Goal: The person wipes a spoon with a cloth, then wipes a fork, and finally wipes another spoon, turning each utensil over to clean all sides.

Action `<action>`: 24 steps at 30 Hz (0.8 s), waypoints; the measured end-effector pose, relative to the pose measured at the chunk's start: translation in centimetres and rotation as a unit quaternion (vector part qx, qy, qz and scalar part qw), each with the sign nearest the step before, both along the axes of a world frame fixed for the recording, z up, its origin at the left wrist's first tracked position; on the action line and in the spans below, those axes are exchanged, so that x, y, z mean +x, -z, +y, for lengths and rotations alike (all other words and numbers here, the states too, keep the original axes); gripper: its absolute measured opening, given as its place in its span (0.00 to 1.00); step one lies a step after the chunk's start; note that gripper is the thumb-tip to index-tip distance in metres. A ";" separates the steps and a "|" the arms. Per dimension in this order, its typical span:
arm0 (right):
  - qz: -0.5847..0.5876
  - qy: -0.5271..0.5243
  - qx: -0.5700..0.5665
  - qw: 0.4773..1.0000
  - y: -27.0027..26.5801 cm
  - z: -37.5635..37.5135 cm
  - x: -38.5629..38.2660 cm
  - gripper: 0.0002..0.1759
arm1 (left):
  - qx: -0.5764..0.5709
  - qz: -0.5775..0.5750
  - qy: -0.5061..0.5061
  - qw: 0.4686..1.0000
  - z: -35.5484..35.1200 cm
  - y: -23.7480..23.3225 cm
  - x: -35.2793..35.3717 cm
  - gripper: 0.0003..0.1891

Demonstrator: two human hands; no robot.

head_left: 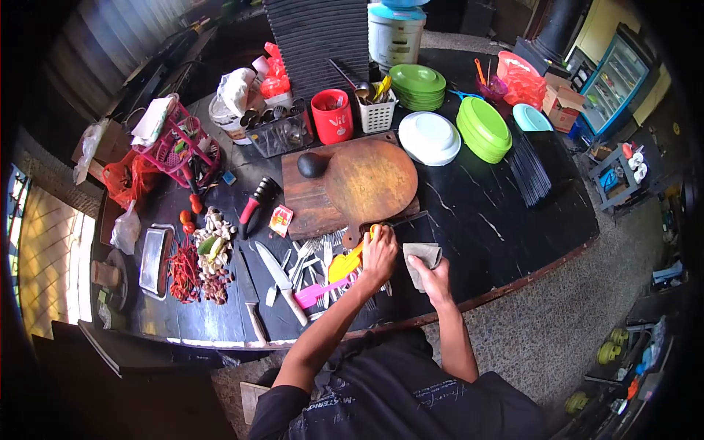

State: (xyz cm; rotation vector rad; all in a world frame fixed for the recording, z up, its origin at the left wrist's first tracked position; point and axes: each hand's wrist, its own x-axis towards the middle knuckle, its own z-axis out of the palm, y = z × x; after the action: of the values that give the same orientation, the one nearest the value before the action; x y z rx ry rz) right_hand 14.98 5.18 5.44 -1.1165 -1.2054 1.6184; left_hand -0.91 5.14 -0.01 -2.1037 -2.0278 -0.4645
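Observation:
My left hand (380, 257) is closed on an orange-yellow utensil (346, 264), over the cutlery at the near side of the table. A folded grey cloth (419, 258) is gripped in my right hand (433, 280), just right of the left one. Under and beside the utensil lie a pink spatula (312, 295) and several forks and spoons (302, 264). To the left rest a white-bladed knife (277, 273) and a darker knife (248, 293). Wooden boards (374, 180) lie beyond my hands, with a black round object (312, 165) on top.
Chillies (183, 271), garlic (214, 227) and a metal tray (155, 260) are at the left. White plates (430, 138), green plates (484, 130), a red container (332, 117) and a cutlery basket (279, 133) stand farther back. A dark stack (529, 172) is at the right.

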 end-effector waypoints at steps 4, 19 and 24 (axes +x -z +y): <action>-0.024 0.014 0.026 0.999 0.3 -0.3 1.0 0.13 | -0.078 0.088 -0.005 0.993 0.7 0.6 0.1 0.16; -0.001 0.009 0.026 1.000 0.0 -1.9 0.6 0.13 | -0.080 0.057 0.060 0.993 -0.3 0.8 -0.3 0.15; 0.008 0.007 0.035 0.999 -0.6 -2.2 0.2 0.13 | -0.088 -0.013 0.091 0.992 -1.0 -0.6 0.0 0.28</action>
State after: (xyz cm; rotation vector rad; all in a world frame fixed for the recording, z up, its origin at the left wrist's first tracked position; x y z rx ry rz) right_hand 15.19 2.98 5.99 -1.0646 -1.2326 1.5599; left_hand -0.92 4.15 0.58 -2.4120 -1.9665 -0.3518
